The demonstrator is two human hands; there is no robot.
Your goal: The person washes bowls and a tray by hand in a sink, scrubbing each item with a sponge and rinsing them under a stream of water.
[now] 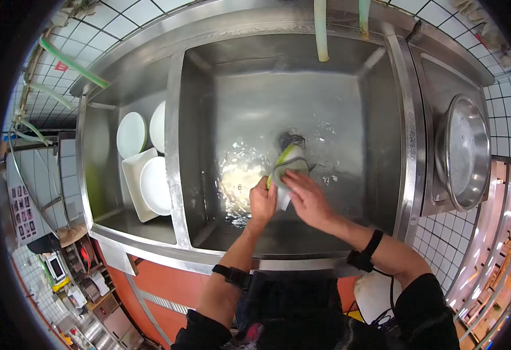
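Over the large steel sink basin (337,105), my left hand (263,201) grips the lower left edge of a white dish with a green rim (290,153), which is held tilted. My right hand (306,198) presses a greyish-green cloth or pad (293,170) against the dish, its fingers partly bent over it. Something white hangs just below, between the two hands. Rippling water with bright reflections lies in the basin beneath. A dark drain area shows behind the dish.
In the left basin stand a round plate (131,135), a rectangular white dish (132,184) and a round bowl (156,185). A large metal bowl (467,153) rests on the right counter. Hoses (321,29) hang over the back edge.
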